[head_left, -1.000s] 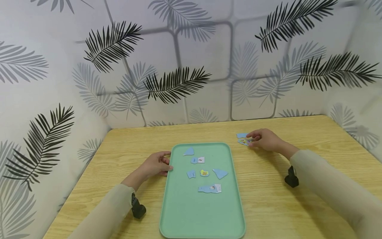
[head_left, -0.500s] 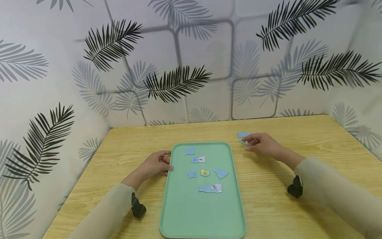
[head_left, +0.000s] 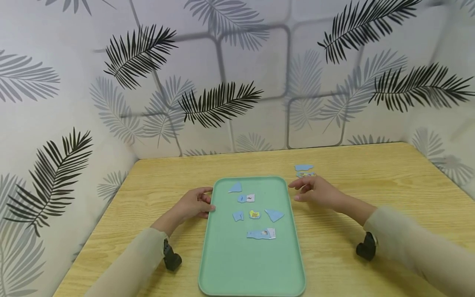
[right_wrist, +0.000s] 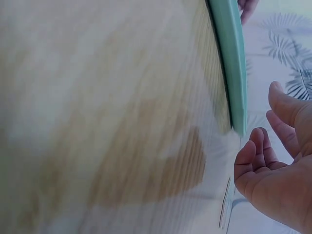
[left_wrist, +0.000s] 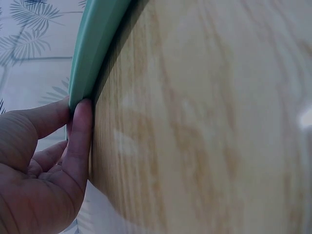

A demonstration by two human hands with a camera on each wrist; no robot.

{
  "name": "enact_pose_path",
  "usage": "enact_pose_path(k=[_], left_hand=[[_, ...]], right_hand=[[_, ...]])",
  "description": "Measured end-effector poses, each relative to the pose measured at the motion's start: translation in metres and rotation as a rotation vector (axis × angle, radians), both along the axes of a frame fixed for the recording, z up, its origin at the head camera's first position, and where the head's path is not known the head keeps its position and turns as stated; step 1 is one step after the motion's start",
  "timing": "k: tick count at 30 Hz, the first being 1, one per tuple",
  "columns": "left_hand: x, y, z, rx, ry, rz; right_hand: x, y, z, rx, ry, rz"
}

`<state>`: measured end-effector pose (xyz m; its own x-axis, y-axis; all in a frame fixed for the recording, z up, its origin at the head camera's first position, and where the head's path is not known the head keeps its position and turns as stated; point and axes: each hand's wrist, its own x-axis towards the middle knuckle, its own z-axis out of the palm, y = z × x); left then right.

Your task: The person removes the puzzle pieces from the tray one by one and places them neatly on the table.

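A green tray (head_left: 252, 268) lies on the wooden table with several blue jigsaw pieces spread over its upper half. One small piece (head_left: 254, 214) shows a yellow figure; a long one (head_left: 261, 234) lies below it. At the tray's upper left side my left hand (head_left: 193, 204) grips the rim (left_wrist: 95, 53), thumb and fingertips against it in the left wrist view. My right hand (head_left: 315, 192) hovers beside the upper right edge, fingers loosely bent and parted, holding nothing. In the right wrist view a small gap separates that hand (right_wrist: 280, 161) from the tray (right_wrist: 231, 58).
Beyond my right hand, a plain blue piece (head_left: 303, 167) and a patterned piece (head_left: 306, 174) lie on the table (head_left: 371, 173). A leaf-patterned wall covering (head_left: 252, 136) rises behind the table's back edge and along both sides.
My right hand has drawn back from the two pieces on the table, toward the tray's right edge, leaving them lying there. The left hand stays at the tray's rim.
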<state>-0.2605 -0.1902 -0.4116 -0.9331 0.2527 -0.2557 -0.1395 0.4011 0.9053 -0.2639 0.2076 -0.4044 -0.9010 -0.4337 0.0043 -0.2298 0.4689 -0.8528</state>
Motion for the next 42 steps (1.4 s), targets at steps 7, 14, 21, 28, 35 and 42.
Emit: enact_pose_path(k=[7,14,21,28,35,42], left_hand=[[0.000,0.000,-0.001,-0.005,0.003,0.002],[0.000,0.001,-0.001,-0.002,-0.006,0.013],[0.000,0.001,-0.001,0.005,-0.010,0.018],[0.000,0.000,-0.001,0.005,-0.005,0.007],[0.000,0.001,-0.002,0.001,-0.002,0.011],[-0.001,0.000,-0.002,0.007,0.003,0.012]], right_hand=[[0.012,-0.012,0.003,-0.031,-0.018,0.043],[0.019,-0.023,0.004,-0.056,-0.071,0.065],[0.023,-0.032,0.002,-0.037,-0.048,0.081],[0.021,-0.039,-0.006,0.031,0.012,0.081],[0.021,-0.042,-0.011,0.079,0.039,0.048],[0.022,-0.045,-0.013,0.084,0.049,0.041]])
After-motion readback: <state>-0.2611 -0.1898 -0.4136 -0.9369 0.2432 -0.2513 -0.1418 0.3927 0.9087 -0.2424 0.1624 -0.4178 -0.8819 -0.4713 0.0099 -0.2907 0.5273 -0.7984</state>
